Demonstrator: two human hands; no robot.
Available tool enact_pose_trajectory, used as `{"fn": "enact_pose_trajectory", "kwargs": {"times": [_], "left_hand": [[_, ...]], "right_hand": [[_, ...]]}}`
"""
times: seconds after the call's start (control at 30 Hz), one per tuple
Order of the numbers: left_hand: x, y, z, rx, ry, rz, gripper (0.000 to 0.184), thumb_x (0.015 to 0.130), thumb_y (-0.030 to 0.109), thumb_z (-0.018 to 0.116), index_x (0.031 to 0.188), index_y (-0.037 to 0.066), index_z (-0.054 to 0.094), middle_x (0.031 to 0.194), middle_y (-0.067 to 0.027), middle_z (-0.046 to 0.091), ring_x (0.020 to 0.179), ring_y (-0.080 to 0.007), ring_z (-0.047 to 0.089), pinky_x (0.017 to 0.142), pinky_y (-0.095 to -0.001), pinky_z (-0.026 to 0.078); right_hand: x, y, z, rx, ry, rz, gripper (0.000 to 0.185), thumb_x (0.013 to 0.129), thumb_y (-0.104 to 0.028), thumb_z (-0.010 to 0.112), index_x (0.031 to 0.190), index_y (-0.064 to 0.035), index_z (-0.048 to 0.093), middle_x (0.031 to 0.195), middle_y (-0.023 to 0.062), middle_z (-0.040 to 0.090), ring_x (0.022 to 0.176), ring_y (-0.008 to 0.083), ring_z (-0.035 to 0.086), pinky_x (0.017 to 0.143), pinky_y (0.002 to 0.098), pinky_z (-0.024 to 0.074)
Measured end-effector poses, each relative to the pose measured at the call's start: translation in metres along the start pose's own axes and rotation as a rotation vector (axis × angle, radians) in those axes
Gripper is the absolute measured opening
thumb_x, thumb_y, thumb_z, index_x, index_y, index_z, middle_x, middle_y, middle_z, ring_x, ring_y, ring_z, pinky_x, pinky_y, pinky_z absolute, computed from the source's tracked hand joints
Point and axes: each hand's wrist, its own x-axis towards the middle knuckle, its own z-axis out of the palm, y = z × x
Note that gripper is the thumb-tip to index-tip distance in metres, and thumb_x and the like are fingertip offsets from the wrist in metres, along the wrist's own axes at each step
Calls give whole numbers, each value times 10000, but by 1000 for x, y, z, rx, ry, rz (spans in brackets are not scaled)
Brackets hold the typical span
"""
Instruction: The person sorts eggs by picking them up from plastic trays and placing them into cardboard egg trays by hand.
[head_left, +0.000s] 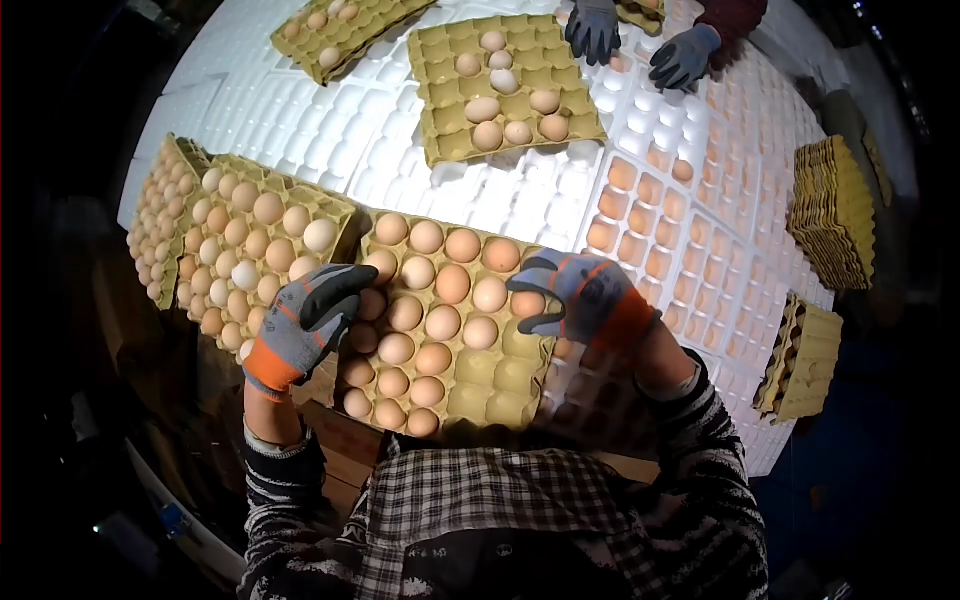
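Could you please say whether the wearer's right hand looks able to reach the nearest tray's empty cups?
Probably yes: the right hand is at the edge of the tray, close to its empty cups, with nothing visible in between.

Forearms (pixel 700 440) forward, left hand (pixel 310 320) angled inward, right hand (pixel 588 293) curled.

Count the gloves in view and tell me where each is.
4: on the left hand, at the left side of the near tray; on the right hand, by an egg; on a co-worker's hand beside the far tray and their other hand, farther right.
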Motion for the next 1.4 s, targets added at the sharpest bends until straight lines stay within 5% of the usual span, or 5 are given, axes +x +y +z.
{"fn": "enact_pose_trajectory", "kwargs": {"times": [0.2, 0.43, 0.67, 1.13, 1.4], "left_hand": [[-45, -23, 12, -114, -1, 80, 316, 908, 91, 602, 1213, 16, 635, 1127, -121, 652, 1022, -245, 620, 909, -361, 491], [-110, -29, 44, 76, -127, 374, 345, 869, 144, 664, 1211, 97, 656, 1170, -89, 656, 1065, -319, 612, 933, -403, 494], [-140, -43, 25, 3, 263, 43, 306, 861, 104, 649, 1165, 79, 677, 1098, -102, 672, 980, -298, 643, 886, -394, 504], [-126, -73, 70, 402, -26, 435, 353, 766, 196, 757, 1098, 144, 651, 1141, -33, 631, 1032, -255, 573, 906, -403, 458], [-105, -70, 37, -263, -33, 279, 331, 836, 222, 636, 1127, 69, 600, 1158, -119, 559, 1047, -312, 542, 965, -403, 432]], "right_hand": [[-14, -5, 40, -473, 118, 46, 418, 760, -274, 793, 1118, -95, 672, 1109, 100, 639, 940, 294, 658, 796, 370, 548], [46, 52, -26, 762, 675, 249, 310, 868, -113, 709, 1158, -9, 674, 982, 71, 699, 769, 133, 661, 646, 265, 550], [137, 132, -66, -94, 1045, 630, 386, 792, -347, 705, 1097, -113, 735, 991, 102, 745, 913, 266, 704, 852, 354, 532], [16, -100, 106, -260, -120, -115, 366, 806, -316, 732, 1108, -124, 652, 1045, 86, 607, 921, 288, 633, 746, 396, 530], [-18, -104, 169, -413, 249, -130, 313, 745, -247, 737, 996, -98, 624, 1035, 129, 585, 867, 318, 600, 679, 417, 511]]}}
